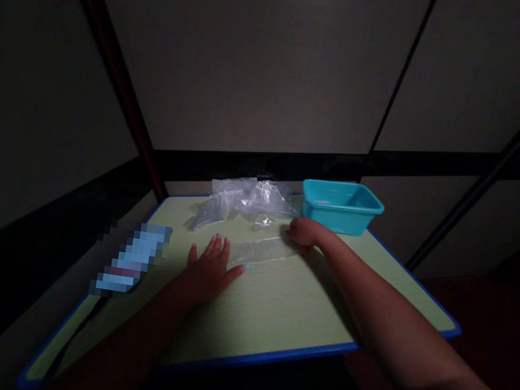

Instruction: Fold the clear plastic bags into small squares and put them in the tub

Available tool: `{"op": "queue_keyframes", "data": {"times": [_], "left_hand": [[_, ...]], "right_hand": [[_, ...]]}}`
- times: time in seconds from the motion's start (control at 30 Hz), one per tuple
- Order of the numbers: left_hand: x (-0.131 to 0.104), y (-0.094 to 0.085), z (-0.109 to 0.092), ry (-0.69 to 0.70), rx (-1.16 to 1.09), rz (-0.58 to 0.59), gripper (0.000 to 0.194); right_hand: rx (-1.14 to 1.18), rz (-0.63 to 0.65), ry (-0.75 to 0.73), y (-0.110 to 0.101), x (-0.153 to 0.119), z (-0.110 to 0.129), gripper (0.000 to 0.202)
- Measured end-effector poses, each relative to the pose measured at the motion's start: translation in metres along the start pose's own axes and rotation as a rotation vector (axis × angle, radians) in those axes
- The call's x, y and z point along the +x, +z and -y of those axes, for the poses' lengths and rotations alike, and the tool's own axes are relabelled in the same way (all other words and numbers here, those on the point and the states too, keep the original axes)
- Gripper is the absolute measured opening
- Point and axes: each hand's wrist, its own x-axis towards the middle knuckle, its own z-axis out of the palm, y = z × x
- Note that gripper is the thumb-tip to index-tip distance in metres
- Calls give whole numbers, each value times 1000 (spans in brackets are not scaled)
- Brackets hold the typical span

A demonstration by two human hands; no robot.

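A clear plastic bag (264,251) lies flat on the pale green table (242,316), stretched between my two hands. My left hand (210,269) rests palm down at its left end, fingers spread. At the bag's right end is my right hand (304,233), its fingers curled and pressed together on the plastic. Behind the flat bag lies a crumpled heap of clear plastic bags (249,201).
A turquoise basket (337,219) stands at the back right, with something pale inside. On the left lies a blurred light blue object (133,261), with a dark cord below it. Wall panels rise behind the table's blue edge.
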Motion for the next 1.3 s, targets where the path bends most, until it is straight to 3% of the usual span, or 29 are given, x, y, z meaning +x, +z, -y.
{"op": "queue_keyframes", "data": {"times": [0.4,0.77,1.07,1.3], "left_hand": [[3,4,1,-15,18,-42,78],[3,7,-1,-23,5,-109,75],[11,17,-4,-77,-38,-193,86],[6,10,-9,-96,-87,-165,87]], "right_hand": [[-188,-217,0,12,13,0,46],[-175,-243,-2,7,4,3,37],[-149,-233,-43,3,-2,5,36],[-105,-268,-36,5,-3,1,36]]}}
